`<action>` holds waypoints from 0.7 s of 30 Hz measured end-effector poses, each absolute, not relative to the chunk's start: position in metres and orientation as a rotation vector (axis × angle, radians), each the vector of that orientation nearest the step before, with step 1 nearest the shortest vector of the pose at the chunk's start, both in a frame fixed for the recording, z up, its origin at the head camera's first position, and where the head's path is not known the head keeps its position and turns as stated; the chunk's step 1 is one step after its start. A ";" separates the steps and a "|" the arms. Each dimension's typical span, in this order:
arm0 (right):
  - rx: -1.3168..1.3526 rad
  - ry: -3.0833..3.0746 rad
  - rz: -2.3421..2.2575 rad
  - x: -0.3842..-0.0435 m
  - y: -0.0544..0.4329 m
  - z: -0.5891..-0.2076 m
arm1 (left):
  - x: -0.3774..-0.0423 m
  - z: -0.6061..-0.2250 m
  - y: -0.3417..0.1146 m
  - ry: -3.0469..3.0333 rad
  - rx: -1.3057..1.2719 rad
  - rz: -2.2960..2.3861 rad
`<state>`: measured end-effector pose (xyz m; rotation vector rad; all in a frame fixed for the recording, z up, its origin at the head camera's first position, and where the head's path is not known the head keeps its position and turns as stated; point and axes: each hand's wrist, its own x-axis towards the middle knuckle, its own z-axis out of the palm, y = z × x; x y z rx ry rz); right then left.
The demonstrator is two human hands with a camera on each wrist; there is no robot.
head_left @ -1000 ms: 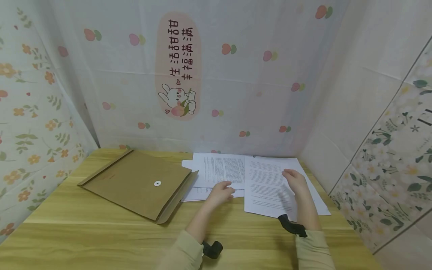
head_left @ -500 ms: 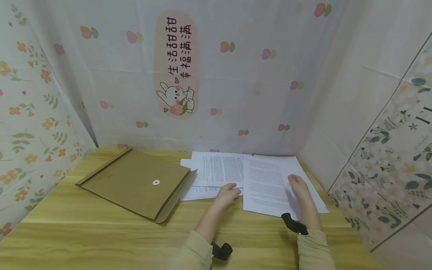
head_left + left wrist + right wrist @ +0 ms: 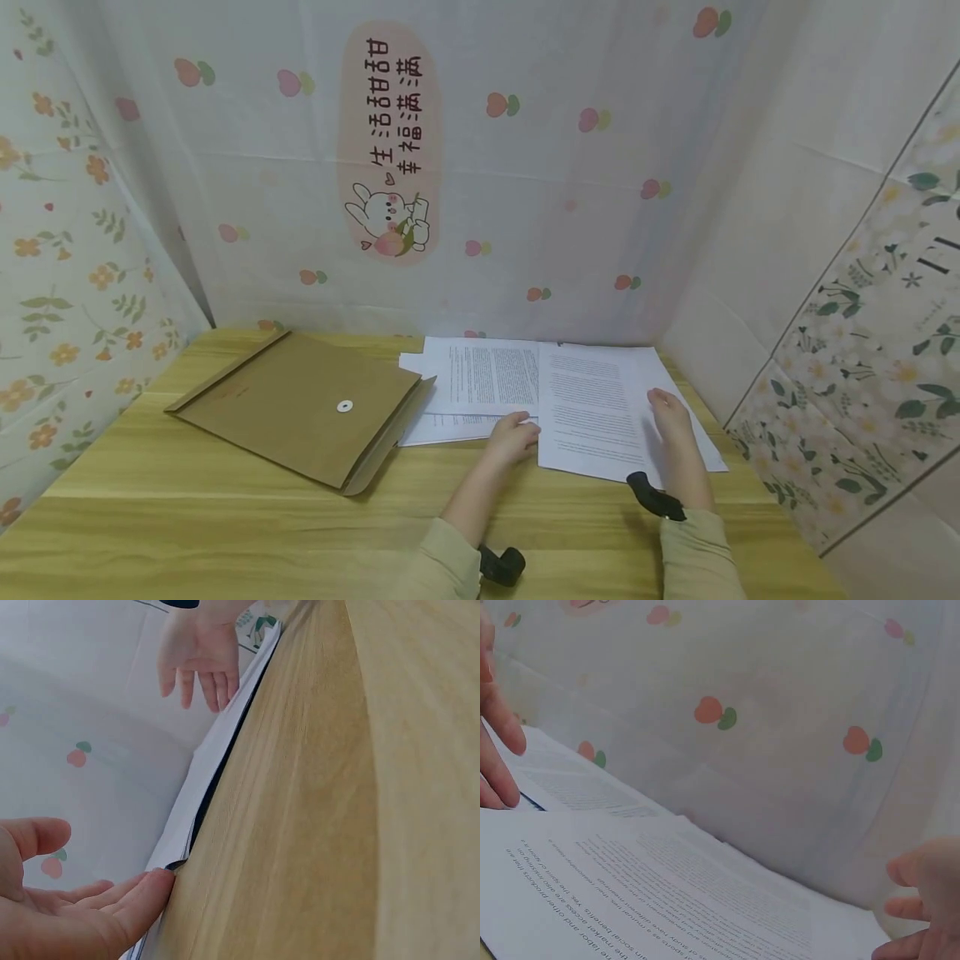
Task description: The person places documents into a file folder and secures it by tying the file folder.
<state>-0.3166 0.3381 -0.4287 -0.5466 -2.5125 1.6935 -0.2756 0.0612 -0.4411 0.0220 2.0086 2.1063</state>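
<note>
A stack of printed sheets (image 3: 588, 408) lies on the table between my two hands. At its left edge is my left hand (image 3: 512, 439), thumb apart and fingers extended; the left wrist view shows a fingertip (image 3: 160, 876) right at the edge of the papers, where a dark strip (image 3: 210, 787) runs beneath the white sheets. Over the right part of the stack, my right hand (image 3: 670, 423) holds nothing, its fingers loosely extended and palm turned inward. More printed sheets (image 3: 487, 375) lie to the left, partly under the stack and behind my left hand.
A brown paper document envelope (image 3: 300, 408) with a white button closure (image 3: 345, 407) lies on the left, its flap open toward the papers. The wooden table (image 3: 247, 533) ends against a patterned curtain (image 3: 480, 167) at the back.
My left hand has moved right, from over the left sheets to the left edge of the right stack. My right hand has shifted slightly right and down. Papers and envelope stay put.
</note>
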 end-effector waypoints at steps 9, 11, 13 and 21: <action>-0.629 -2.246 1.929 -0.319 0.335 -0.431 | -0.275 -0.446 0.058 1.925 -0.001 2.149; -0.669 -2.082 2.098 -0.319 0.332 -0.432 | -0.276 -0.448 0.059 1.922 0.057 2.144; -0.700 -1.967 2.210 -0.319 0.330 -0.432 | -0.275 -0.450 0.059 1.933 0.112 2.133; -0.665 -1.826 2.475 -0.314 0.327 -0.426 | -0.274 -0.454 0.058 1.814 0.127 2.196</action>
